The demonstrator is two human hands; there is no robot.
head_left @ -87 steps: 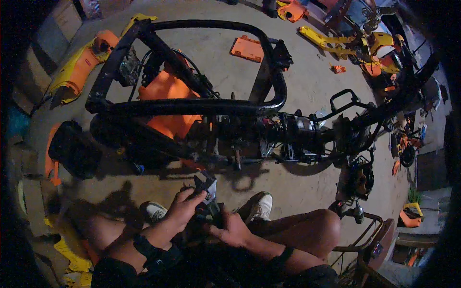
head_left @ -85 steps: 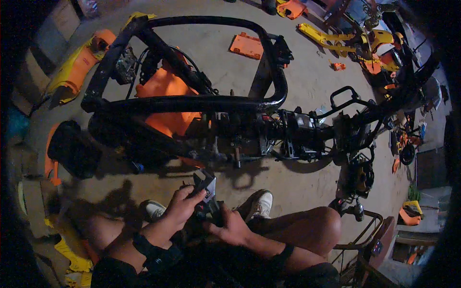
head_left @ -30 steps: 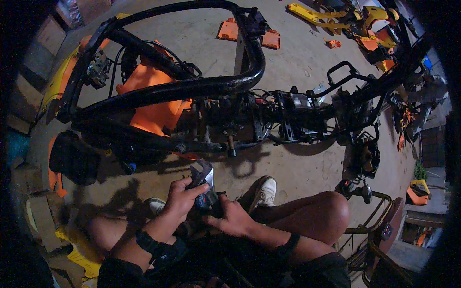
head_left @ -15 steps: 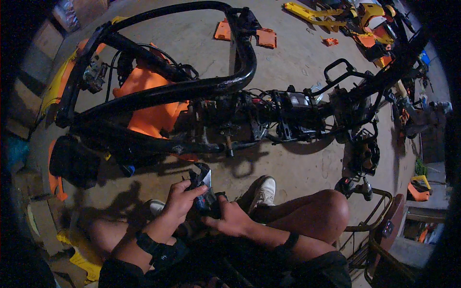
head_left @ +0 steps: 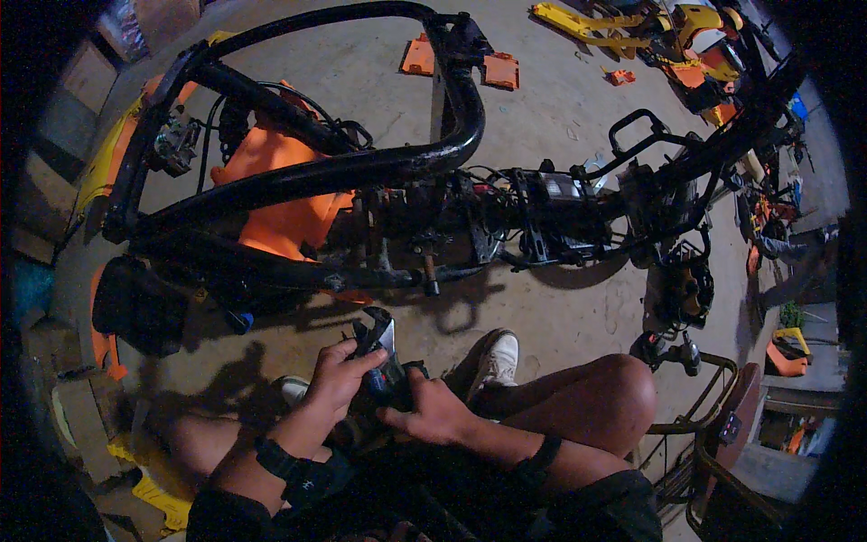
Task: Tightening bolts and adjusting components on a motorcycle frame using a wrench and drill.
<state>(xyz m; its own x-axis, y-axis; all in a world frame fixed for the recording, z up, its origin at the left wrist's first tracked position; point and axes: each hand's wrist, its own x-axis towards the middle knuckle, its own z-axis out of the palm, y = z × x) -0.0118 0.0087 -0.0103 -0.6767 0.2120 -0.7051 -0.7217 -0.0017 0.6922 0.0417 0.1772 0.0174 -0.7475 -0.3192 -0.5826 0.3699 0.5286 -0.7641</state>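
In front of my lap, both hands are closed on an adjustable wrench (head_left: 377,327) with a metallic head and a dark handle with a bit of blue. My left hand (head_left: 338,372) grips it just below the jaws, thumb laid across it. Lower down, my right hand (head_left: 433,408) is wrapped round the handle end, with its thumb toward the left hand; part of the handle is hidden by the fingers. The wrench head points up, away from me, toward a stripped black vehicle frame (head_left: 334,172) lying across the floor. My hands do not touch that frame.
An orange panel (head_left: 280,208) sits inside the frame. Cables and mechanical parts (head_left: 560,212) run along its right half. Orange pieces (head_left: 418,56) and yellow parts (head_left: 587,27) lie beyond. A metal rack with a brown seat (head_left: 733,415) stands at my right, cardboard (head_left: 86,415) at left.
My hands and the wrench are almost still; the wrench jaws have turned slightly. At the far right edge, a dim shape in the background has shifted.
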